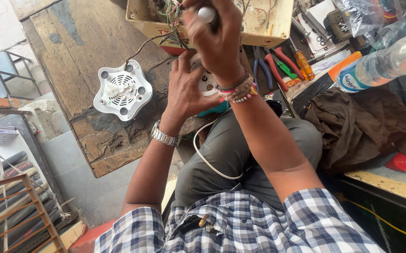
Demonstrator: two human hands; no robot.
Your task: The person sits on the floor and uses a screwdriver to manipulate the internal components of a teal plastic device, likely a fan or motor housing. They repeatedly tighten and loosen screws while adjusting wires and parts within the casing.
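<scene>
My right hand (218, 40) is closed round the white handle of a tool (206, 14), likely a screwdriver, pointing down into a small white appliance body (207, 84). My left hand (184, 89) grips that body from the left and steadies it on the edge of the wooden bench (85, 56). Coloured wires (174, 21) run from the body up towards a cream plastic housing (264, 28). A white cord (207, 161) hangs down over my lap. Much of the body is hidden by both hands.
A white vented base plate (122, 90) lies on the bench to the left. Pliers (275, 65), an orange-handled screwdriver (302, 63), a plastic bottle (381, 65) and a brown cloth (357, 126) lie to the right. A metal rack (15, 215) stands at lower left.
</scene>
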